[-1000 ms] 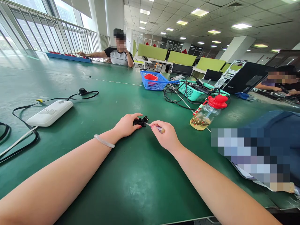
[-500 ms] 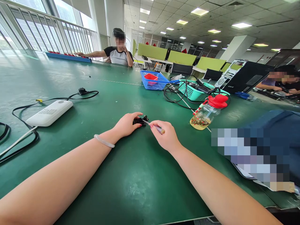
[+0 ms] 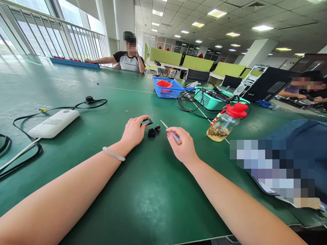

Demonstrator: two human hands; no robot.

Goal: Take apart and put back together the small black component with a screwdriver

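Note:
Between thumb and fingers, my left hand (image 3: 135, 130) pinches a small black frame-like piece (image 3: 149, 121), raised just off the green table (image 3: 143, 204). A small black block-shaped part (image 3: 151, 133) sits on the table beside it, with a smaller black piece (image 3: 158, 128) at its right. My right hand (image 3: 181, 143) is closed around a slim screwdriver (image 3: 174, 136) with a clear purplish handle. Its thin metal tip points up and left, apart from the black parts.
A white power bank-like box (image 3: 55, 123) with cables lies at left. To the right stand a red-lidded bottle (image 3: 221, 126), a blue basket (image 3: 167, 91), a teal basket (image 3: 208, 101) with cables, and a computer case (image 3: 268, 83). Across the table sits a person (image 3: 130, 59).
My left hand has shifted left and up with the frame-like piece, separating it from the block on the table. The screwdriver tip has drawn away from the parts, to the right and up.

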